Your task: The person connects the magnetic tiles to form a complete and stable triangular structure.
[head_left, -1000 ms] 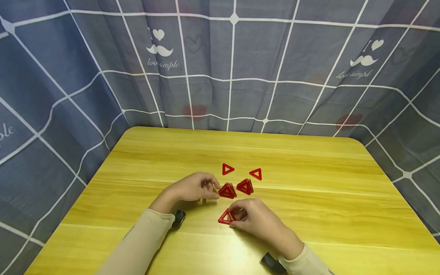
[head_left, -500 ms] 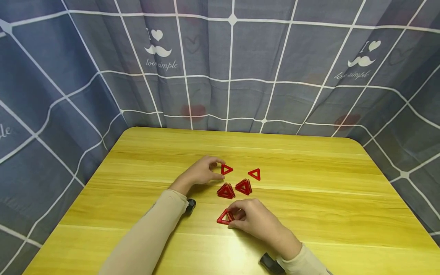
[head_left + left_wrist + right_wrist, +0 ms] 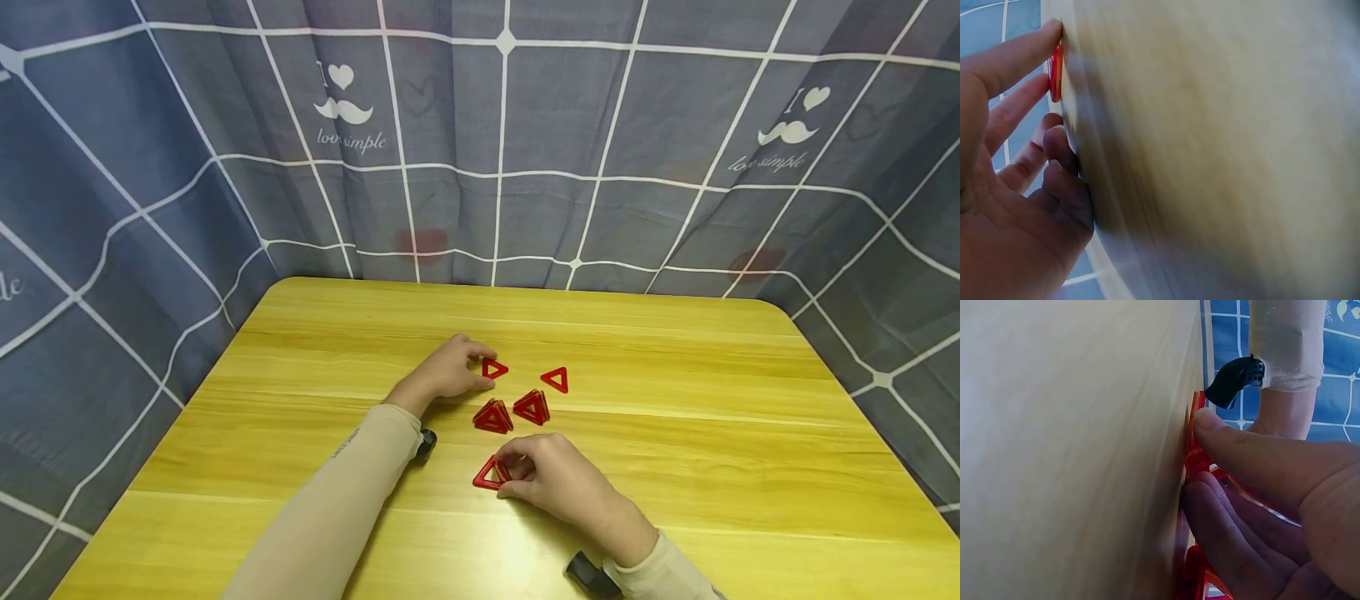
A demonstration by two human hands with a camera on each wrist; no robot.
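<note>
My right hand (image 3: 558, 479) pinches a red triangular building tile (image 3: 1197, 459) between thumb and fingers near the front of the table. A flat red triangular tile (image 3: 486, 475) lies at those fingertips, its left corner showing past them. Farther back, my left hand (image 3: 453, 367) reaches round another flat red triangular tile (image 3: 493, 369), thumb on its near side and a finger on its far side. In the left wrist view this tile (image 3: 1055, 74) shows edge-on between spread fingers. Two raised clusters of red triangles, a left one (image 3: 492, 417) and a right one (image 3: 532, 407), stand between the hands.
One more flat red triangular tile (image 3: 556, 379) lies right of the left hand's tile. The wooden table (image 3: 675, 375) has a grey-blue checked curtain (image 3: 555, 125) behind it and at both sides. Dark wrist cameras jut out below both sleeves.
My left hand has moved from beside the left cluster to the far-left flat tile, then slightly farther forward round it. My right hand has kept its pinch in the same place.
</note>
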